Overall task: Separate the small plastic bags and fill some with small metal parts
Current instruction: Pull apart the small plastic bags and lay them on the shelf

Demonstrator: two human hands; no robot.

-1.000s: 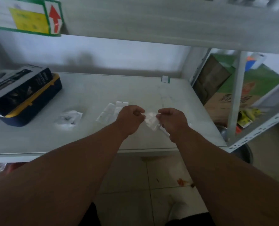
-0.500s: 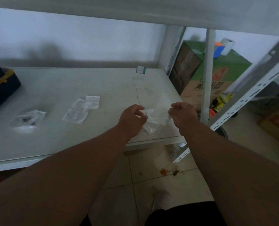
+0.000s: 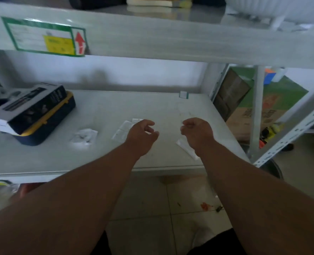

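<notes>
My left hand hovers over the grey shelf with its fingers loosely curled and nothing in them. My right hand is a hand's width to the right, its fingertips pinched together on a small clear plastic bag whose white end shows below the wrist. Flat empty bags lie just left of my left hand. Further left sits a crumpled bag with dark metal parts.
A blue and yellow case with a black and grey box on top stands at the left. An upper shelf with a green label hangs overhead. A shelf post and cardboard boxes stand to the right.
My hands were close together on one bag. They have drawn apart; my left hand has let go and the bag stays with my right. The view has swung back to the left.
</notes>
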